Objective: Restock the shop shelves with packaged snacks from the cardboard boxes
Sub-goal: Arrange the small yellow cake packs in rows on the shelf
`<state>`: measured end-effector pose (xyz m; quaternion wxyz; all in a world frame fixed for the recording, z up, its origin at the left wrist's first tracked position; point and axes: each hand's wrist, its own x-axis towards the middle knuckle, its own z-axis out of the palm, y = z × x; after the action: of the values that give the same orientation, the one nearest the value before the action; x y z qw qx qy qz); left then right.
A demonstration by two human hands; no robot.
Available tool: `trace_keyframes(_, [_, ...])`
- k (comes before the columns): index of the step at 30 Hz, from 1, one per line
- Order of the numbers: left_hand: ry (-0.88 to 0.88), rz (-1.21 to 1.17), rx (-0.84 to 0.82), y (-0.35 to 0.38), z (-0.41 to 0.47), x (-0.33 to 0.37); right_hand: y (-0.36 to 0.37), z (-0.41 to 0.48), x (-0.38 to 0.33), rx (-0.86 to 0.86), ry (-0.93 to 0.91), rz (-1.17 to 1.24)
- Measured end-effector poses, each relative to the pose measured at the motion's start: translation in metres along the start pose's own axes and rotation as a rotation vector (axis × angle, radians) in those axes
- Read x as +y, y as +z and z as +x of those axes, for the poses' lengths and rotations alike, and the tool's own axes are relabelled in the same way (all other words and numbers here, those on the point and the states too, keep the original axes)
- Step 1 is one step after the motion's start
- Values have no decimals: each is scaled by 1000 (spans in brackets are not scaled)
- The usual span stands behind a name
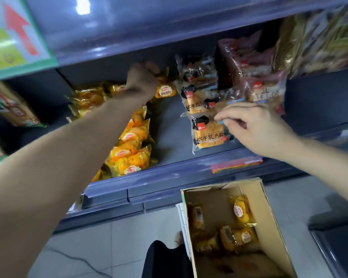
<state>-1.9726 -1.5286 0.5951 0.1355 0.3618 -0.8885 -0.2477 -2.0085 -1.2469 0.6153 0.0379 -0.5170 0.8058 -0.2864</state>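
1. The left hand [143,81] reaches to the back edge of the shelf [169,127], fingers curled over the top of a yellow packet [166,91] held just under the shelf above.
2. The right hand [255,125] hovers near the front edge with its fingers loosely curled. Its fingertips are at the clear-wrapped packets [207,133], but I cannot tell whether they pinch the film.
3. The yellow packet looks light and soft: a small cake in crinkly, glossy film, which is likely slippery and easy to crush.
4. The crimped end seams look like the safest place to hold it. A loose grip across the middle would also do, without squeezing.
5. Its printed label faces the front edge. The hand hides much of it, so its long axis is unclear, though it seems to stand roughly upright.
6. The row of yellow packets [129,145] runs from the front edge toward the back, packets overlapping with their labels facing forward.
7. More spare packets [241,213] lie at mixed angles in the cardboard box [207,199] on the floor below the shelf's front edge. The box looks nearly emptied.
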Motion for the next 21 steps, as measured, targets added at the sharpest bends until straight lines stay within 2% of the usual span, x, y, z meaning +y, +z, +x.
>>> trace_keyframes(2, [23,-111,-26,-2,-44,20,9,-19,6,-56,-18,1])
trace_keyframes(4, [120,-207,-44,0,-100,38,20,-41,14,-147,-8,-8])
trace_keyframes(6, [134,-261,-180,24,-141,41,35,-64,23,-251,16,-24])
trace_keyframes(8, [123,-215,-386,53,-179,44,52,-87,36,-387,75,-54])
trace_keyframes(10, [67,-158,-591,90,-212,39,73,-107,51,-558,161,-104])
trace_keyframes(12, [-25,-109,-726,125,-238,30,95,-126,67,-671,222,-110])
trace_keyframes(17, [-277,12,-901,195,-281,-9,151,-173,97,-863,347,-135])
trace_keyframes(21, [-412,95,-901,242,-305,-41,195,-203,120,-1070,380,-140])
